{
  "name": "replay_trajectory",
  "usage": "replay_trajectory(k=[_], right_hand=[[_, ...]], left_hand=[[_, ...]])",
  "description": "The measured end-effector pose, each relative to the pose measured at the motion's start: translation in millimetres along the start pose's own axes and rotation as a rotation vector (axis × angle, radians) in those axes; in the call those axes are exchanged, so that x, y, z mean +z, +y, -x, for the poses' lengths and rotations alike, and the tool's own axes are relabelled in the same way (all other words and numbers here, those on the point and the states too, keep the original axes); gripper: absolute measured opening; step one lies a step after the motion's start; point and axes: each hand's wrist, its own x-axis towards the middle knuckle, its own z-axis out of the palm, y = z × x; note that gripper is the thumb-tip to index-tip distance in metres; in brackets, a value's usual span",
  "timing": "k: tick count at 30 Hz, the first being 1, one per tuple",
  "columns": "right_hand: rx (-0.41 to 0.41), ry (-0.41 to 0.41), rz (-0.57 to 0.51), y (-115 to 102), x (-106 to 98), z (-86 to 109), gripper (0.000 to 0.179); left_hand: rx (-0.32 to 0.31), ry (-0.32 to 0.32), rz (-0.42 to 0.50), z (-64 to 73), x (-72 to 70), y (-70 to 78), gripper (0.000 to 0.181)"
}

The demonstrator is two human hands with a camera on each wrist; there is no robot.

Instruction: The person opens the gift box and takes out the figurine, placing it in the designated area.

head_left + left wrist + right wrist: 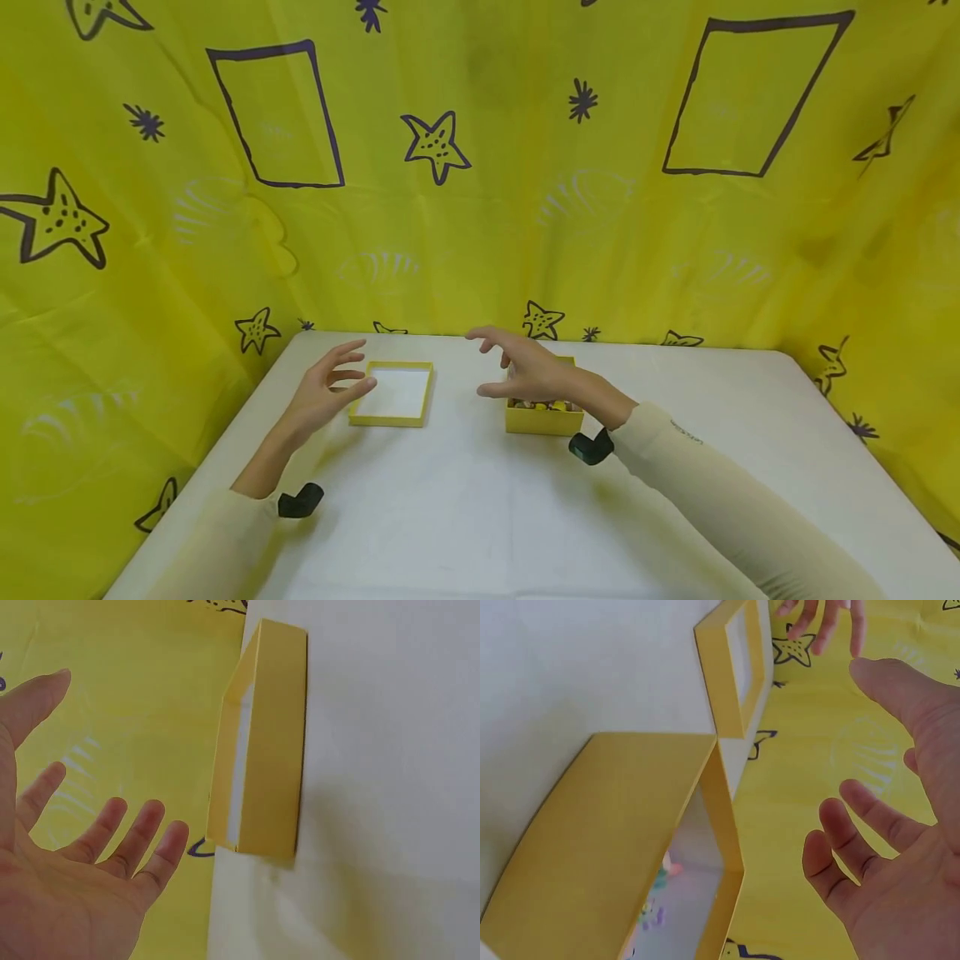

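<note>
A: What were the hands doing?

B: Neither was grasping anything. The left hand (321, 398) was spread, its thumb away from the fingers, just beside the shallow yellow tray (386, 421); the right hand (531, 367) was loosely bent in the air above the deeper yellow box (540, 422), and its wrist view showed it apart from the walls

A: So what could have gone wrong?

B: My worry was the right side. From the head, the dark wrist piece (591, 448) overlapped the box's near right corner, so a low sweep of that arm might have knocked it and spilled the small pieces (558, 406). The hand also hid much of the opening, and a blind reach could have pushed some over the rim. On the left, a careless thumb could have slid the tray, which looked light

A: And the containers?

B: The box, on the right, was open on top, with yellow and dark pieces showing; the right wrist view hinted at pink, teal and purple, too blurred to name. The tray, on the left, lay open side up, white bottom showing

A: Beyond them?

B: A white table (420, 533) under both, then a yellow cloth (480, 233) along the far, left and right sides
</note>
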Motion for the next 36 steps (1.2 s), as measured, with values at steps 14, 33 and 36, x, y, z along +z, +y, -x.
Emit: replay_trajectory(k=[14, 33, 36], right_hand=[[0.064, -0.016, -0.03, 22, -22, 26.4, 0.074], [0.107, 0.049, 0.0, 52, -34, 56.9, 0.07], [0.093, 0.058, -0.001, 54, -35, 60.7, 0.071]], left_hand=[[0.058, -0.049, 0.07, -11.1, 27.4, 13.9, 0.065], [0.047, -0.136, 0.111, -26.6, 72.2, 27.7, 0.066], [0.05, -0.149, 0.137, -27.9, 78.3, 30.7, 0.067]])
